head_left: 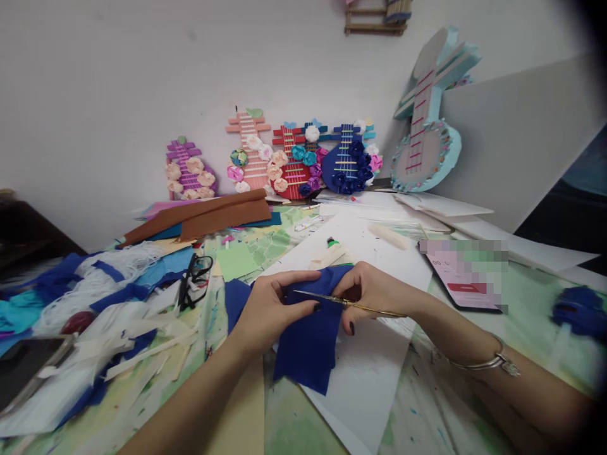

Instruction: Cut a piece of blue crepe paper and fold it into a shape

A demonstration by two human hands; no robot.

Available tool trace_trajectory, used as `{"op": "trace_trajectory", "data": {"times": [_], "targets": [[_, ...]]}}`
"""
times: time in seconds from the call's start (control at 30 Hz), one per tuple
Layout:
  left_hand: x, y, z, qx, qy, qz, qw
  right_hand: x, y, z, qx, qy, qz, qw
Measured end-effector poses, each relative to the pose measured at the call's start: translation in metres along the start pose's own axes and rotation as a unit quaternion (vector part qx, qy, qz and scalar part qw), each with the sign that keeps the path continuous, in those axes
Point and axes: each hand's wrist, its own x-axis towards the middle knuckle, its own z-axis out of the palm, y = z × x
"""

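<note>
Both forearms reach in from the bottom of the view, the left from 7 o'clock and the right from 4 o'clock, and the hands meet near the middle. The left hand [268, 306] lies palm down with its fingers curled, its grip closed on the upper edge of a blue cloth [308, 341]: thumb on top, fingers wrapped under the fold. The cloth hangs from that pinch toward 6 o'clock and rests on a white sheet of paper [374, 379] on the surface [427, 411]. The right hand [372, 292] is at 3 o'clock of the left, just beside it, with a silver bracelet [493, 361] on its wrist. Its grip is closed around a pair of scissors [341, 301], whose thin blades point toward 9 o'clock and lie across the cloth between the two hands; how far the blades are parted cannot be told.

At 9 o'clock of the left hand lie black glasses [195, 278] among paper scraps and white string [118, 265]. At 2 o'clock of the right hand lies a phone [462, 275]. Farther off, at 12 o'clock, small paper guitars [294, 161] decked with paper flowers lean on the wall, and a large pale blue guitar [429, 136] stands at 1 o'clock.
</note>
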Motion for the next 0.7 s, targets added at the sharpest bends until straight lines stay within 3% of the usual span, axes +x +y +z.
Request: {"op": "trace_trajectory", "data": {"times": [0.7], "targets": [[0.0033, -0.0086, -0.001, 0.028, -0.017, 0.024, 0.999, 0.002, -0.0018, 0.0023, -0.036, 0.018, -0.019, 0.999]]}}
